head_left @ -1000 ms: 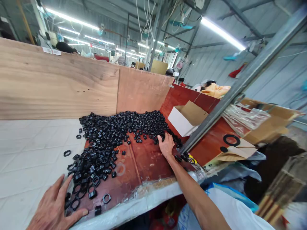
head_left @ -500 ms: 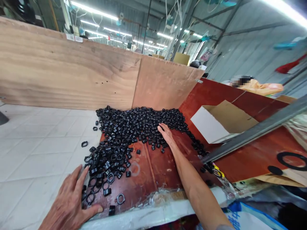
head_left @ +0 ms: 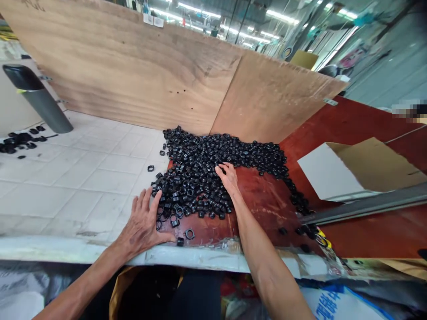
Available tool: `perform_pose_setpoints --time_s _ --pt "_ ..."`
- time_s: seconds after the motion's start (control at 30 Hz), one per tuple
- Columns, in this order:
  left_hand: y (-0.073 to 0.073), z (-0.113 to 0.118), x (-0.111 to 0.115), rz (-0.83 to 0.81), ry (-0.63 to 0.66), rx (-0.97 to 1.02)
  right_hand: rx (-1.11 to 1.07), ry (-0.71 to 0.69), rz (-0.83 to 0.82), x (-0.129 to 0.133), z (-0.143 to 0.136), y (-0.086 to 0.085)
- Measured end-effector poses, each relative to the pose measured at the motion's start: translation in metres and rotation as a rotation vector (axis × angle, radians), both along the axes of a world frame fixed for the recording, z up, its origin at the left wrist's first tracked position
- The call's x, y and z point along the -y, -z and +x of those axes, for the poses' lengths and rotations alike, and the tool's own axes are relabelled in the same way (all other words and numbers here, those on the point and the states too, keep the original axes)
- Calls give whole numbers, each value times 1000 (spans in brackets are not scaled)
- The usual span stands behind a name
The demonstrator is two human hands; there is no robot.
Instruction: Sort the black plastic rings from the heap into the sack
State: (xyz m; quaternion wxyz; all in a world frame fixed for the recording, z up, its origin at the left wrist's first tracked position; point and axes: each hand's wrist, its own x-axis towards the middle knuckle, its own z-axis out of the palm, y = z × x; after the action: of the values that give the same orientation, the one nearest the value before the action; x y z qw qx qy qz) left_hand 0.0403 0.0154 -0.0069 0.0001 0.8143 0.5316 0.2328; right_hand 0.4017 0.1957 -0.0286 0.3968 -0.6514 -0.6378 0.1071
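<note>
A wide pile of small black plastic rings [head_left: 196, 178] is spread over the reddish-brown board. My left hand [head_left: 145, 220] lies at the pile's left edge, fingers stretched out and thumb apart, with the index finger beside the nearest rings. Reaching into the middle of the pile, my right hand [head_left: 228, 177] has its fingers apart and slightly bent, the palm side against the rings. Neither hand grips a ring that I can see. A grey ring [head_left: 189, 234] and a short black ring [head_left: 180, 242] lie near my left thumb.
A grey bottle with a black lid [head_left: 42, 100] stands at the left, near more black parts [head_left: 20, 141]. A wooden panel [head_left: 140, 66] closes the back. At the right are an open cardboard box [head_left: 328, 173] and a slanted metal bar [head_left: 363, 209]. An open bag [head_left: 125, 289] hangs below the edge.
My right hand has swept leftward, carrying rings toward my left hand and baring board on the right. My left hand stays at the pile's left side. The view has turned left and down.
</note>
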Motion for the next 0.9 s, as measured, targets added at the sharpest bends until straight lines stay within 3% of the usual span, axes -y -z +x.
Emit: perform_pose_setpoints --time_s 0.3,0.47,0.57,0.63,0.77,0.83,0.9 --pt "-5 3 7 5 4 24 1 187 -2 16 -64 0" --pt "-14 1 10 97 94 38 -189 139 86 30 -52 -16" --pt "-22 -5 18 205 201 63 -175 81 149 80 -39 -29" --pt "-26 -6 27 235 292 65 -44 -77 154 130 -38 -35" --pt "-28 6 41 132 482 -30 274 -259 15 214 -60 -33" --pt "-25 17 42 79 496 -92 405 -270 -31 227 -78 -26" --pt "-22 24 41 54 444 -120 480 -248 -34 218 -96 -21"
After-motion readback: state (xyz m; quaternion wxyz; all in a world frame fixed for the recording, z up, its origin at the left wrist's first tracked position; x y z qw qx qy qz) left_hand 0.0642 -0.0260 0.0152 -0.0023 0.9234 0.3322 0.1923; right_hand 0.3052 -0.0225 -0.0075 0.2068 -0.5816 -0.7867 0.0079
